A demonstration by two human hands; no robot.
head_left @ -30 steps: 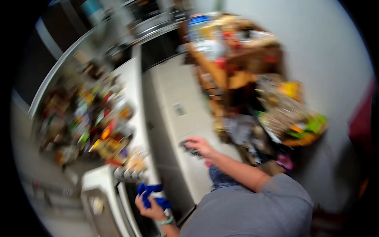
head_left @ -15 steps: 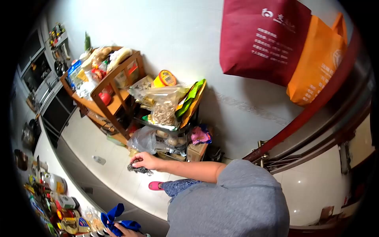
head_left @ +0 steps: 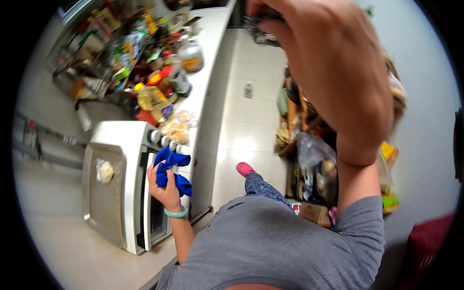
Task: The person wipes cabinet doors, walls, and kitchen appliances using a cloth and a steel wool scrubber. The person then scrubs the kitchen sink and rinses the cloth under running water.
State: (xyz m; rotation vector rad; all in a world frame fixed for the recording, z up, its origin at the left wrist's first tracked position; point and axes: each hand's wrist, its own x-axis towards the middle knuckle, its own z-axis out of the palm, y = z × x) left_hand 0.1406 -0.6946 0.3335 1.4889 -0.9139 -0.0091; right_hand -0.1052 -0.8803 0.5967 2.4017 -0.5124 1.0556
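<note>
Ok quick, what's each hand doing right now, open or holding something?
Left hand: closed on a crumpled bright-blue cloth.
Right hand: holding a dark grey, wiry mesh scourer, partly hidden by the fingers.

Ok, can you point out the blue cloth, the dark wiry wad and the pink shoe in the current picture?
Blue cloth (head_left: 174,160), head view: its upper folds.
Dark wiry wad (head_left: 260,35), head view: its exposed lower mesh.
Pink shoe (head_left: 245,169), head view: middle of its upper.
</note>
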